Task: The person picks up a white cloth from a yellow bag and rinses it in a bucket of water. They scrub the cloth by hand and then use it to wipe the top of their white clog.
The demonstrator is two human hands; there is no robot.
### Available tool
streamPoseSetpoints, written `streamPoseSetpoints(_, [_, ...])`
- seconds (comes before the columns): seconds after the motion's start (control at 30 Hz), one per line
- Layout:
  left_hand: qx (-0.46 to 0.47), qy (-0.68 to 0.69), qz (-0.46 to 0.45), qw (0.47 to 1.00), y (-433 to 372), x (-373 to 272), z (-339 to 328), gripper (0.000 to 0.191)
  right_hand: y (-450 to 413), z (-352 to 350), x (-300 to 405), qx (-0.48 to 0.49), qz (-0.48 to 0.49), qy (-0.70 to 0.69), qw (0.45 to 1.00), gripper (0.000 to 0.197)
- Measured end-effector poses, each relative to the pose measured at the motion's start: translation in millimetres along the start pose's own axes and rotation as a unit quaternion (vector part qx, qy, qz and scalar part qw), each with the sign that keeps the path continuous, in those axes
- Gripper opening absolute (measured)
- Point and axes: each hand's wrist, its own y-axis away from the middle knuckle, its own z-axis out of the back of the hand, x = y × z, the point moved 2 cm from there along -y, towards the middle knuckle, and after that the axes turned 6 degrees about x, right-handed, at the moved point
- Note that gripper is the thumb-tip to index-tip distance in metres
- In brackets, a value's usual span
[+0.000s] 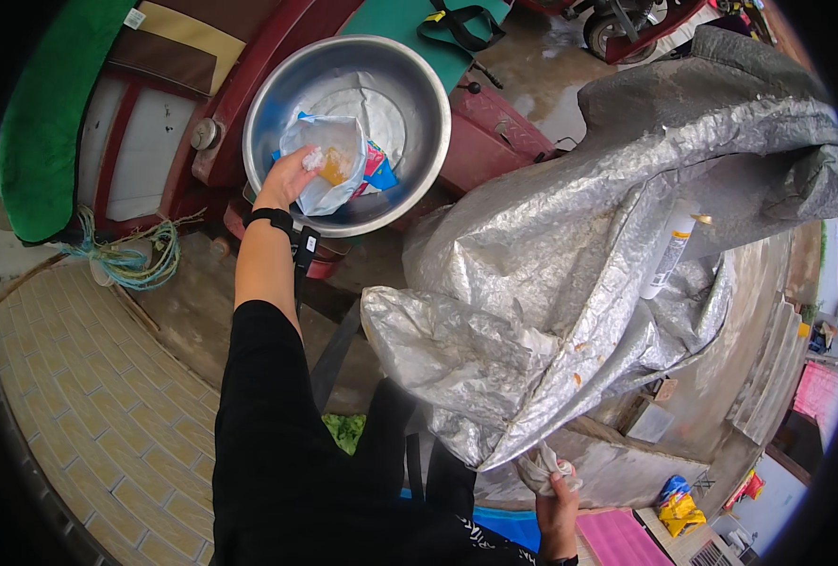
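Note:
My left hand [286, 177] reaches over an open plastic bag [348, 152] inside a round stainless steel basin [429, 92]. White granules [313, 159] are held at its fingertips, at the near side of the bag's mouth. Something yellow shows within the bag. Beside it lies a blue and pink printed packet [379, 170], partly covered by the bag. Lower right, my right hand [559, 495] grips a crumpled whitish cloth [543, 468], just below the hem of a large silver sheet cover [504, 262].
The basin sits at a red vehicle [486, 131] with a green mat [383, 28]. A white tube [667, 255] rests on the silver cover. Blue-green rope [132, 251] hangs left, above a brick-patterned surface [100, 368]. A motorcycle wheel [621, 32] stands at the top right.

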Motion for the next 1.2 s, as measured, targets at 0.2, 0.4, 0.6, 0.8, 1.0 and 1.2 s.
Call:
streamPoseSetpoints(0.2, [0.009,0.155,-0.006,0.988,68,-38,-50,0.016,30,-7,23,0.002,0.023,-0.031,0.999,0.028])
streamPoseSetpoints(0.4, [0.21,0.246,-0.012,0.946,144,-68,-120,0.032,64,24,44,0.025,0.056,-0.077,0.995,0.028])
streamPoseSetpoints(0.6, [0.339,0.198,-0.016,0.92,300,-91,-237,0.037,79,92,76,0.079,0.082,-0.181,0.977,0.033])
streamPoseSetpoints(0.8, [0.384,0.182,0.059,0.903,505,-5,-421,0.039,89,171,143,0.148,0.102,-0.273,0.945,0.027])
streamPoseSetpoints(1.0, [0.336,0.178,0.28,0.882,653,232,-580,0.035,110,229,215,0.227,0.195,-0.308,0.903,0.015])
streamPoseSetpoints(1.2, [0.272,-0.036,0.151,0.95,708,306,-677,0.035,143,286,246,0.147,0.311,-0.17,0.923,0.01])
